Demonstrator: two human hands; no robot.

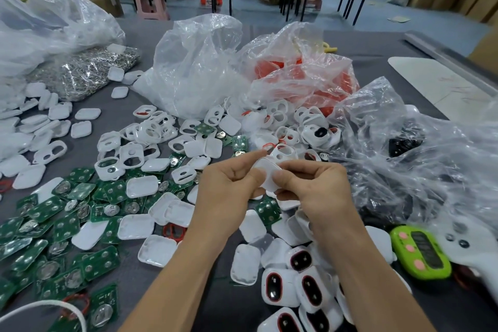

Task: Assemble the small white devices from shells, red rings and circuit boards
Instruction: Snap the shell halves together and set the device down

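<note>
Bright, even overhead light; shadows soft and faint on table. White glare streaks on clear plastic bags. Wide-angle bend curves frame edges. Centre sharp; corners and far background smeared, slightly soft.

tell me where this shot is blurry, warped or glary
Head view: soft even light, faint shadows; wide-angle warp bows the table edge; glare streaks on the clear bag; left hand, right hand and the white shell they pinch look sharp; the lower-right corner smears.
</note>
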